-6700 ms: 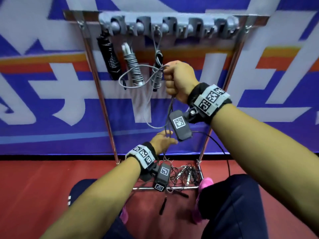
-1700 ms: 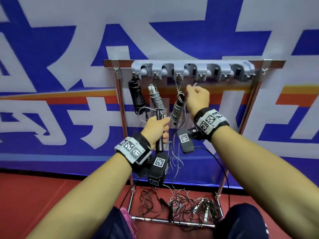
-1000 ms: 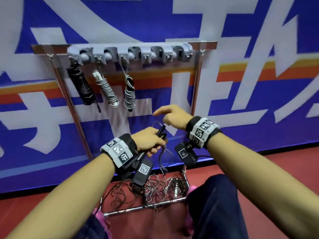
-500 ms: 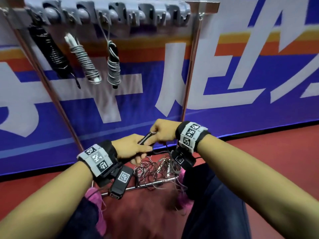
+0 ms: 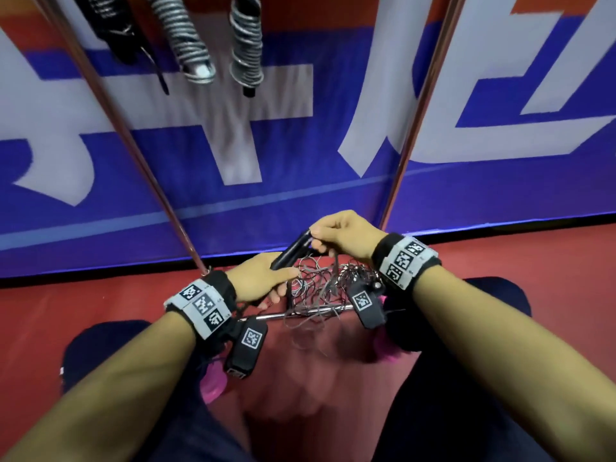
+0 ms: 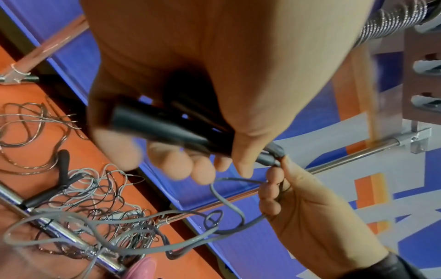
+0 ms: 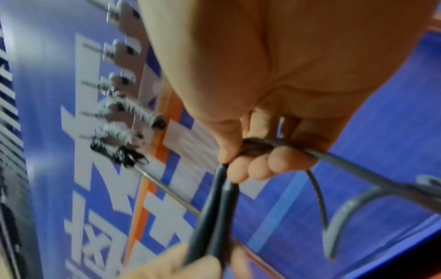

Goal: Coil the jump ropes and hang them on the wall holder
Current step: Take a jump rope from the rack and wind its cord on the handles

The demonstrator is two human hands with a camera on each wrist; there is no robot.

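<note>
Even, moderately bright indoor light is spread over the scene, and only soft shadows are cast on the floor (image 5: 40,311). Small highlights are caught on the chrome bar (image 6: 9,192). The head view is smeared by motion, most on the coiled ropes (image 5: 246,45), and the poles (image 5: 413,128) are slightly bowed by the wide lens. The banner (image 7: 47,132) is streaked in the right wrist view.
</note>
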